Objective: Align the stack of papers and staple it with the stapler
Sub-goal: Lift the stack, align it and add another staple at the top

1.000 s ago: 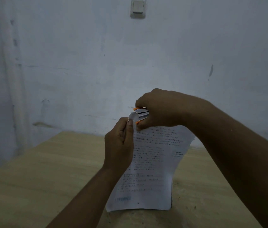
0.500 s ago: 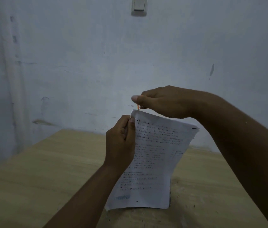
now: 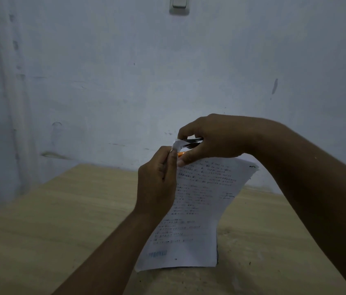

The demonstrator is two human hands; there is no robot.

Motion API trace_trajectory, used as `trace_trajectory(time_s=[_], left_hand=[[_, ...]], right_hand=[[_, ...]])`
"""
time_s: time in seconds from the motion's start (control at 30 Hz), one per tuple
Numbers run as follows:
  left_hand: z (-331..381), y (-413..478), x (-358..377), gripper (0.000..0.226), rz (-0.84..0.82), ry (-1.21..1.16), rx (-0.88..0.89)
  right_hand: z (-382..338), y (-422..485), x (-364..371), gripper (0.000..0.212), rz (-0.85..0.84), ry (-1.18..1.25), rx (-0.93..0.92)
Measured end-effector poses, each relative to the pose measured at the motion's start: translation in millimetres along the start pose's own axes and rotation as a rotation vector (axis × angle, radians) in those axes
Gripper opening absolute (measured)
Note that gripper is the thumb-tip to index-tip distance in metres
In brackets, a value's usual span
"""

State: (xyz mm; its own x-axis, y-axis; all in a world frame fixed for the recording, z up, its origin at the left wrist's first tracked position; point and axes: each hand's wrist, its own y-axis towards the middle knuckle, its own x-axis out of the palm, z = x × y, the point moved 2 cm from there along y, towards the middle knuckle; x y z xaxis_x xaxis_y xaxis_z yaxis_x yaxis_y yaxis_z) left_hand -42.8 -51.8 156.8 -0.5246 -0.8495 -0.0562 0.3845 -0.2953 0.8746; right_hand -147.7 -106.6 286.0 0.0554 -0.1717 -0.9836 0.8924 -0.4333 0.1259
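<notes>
A stack of printed white papers (image 3: 197, 211) is held up in the air over the table, lower edge hanging near the tabletop. My left hand (image 3: 157, 179) pinches the stack along its upper left edge. A small stapler (image 3: 191, 144), metal with an orange base, is in my right hand (image 3: 212, 139), its jaws over the stack's top left corner, which bends up into them. My right hand's fingers hide most of the stapler.
A light wooden table (image 3: 61, 220) stretches below the hands. A pale blue wall (image 3: 125, 81) rises right behind it, with a light switch (image 3: 179, 4) at the top.
Half a second ago my right hand was lifted off the papers with the stapler. It has come back down onto the top left corner, as one second ago. My left hand has held still.
</notes>
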Motion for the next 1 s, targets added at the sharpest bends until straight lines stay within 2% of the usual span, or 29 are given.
trace_trajectory(time_s=[0.2,0.53,0.7,0.8,1.0], left_hand=[[-2,-2,1,0.021,0.004,0.053,0.031],[-5,-4,3,0.025,-0.011,0.09,0.013],[-2,-7,4,0.028,-0.015,0.061,-0.013],[-5,-9,4,0.027,-0.012,0.057,-0.03],[-5,-6,3,0.029,-0.04,0.009,-0.035]], right_hand=[[-1,5,-2,0.036,0.01,0.013,-0.053],[1,7,3,0.051,0.016,0.011,-0.097],[3,6,6,0.048,0.022,0.083,-0.098],[2,5,10,0.043,0.072,0.106,-0.102],[-4,2,13,0.048,0.173,0.14,-0.151]])
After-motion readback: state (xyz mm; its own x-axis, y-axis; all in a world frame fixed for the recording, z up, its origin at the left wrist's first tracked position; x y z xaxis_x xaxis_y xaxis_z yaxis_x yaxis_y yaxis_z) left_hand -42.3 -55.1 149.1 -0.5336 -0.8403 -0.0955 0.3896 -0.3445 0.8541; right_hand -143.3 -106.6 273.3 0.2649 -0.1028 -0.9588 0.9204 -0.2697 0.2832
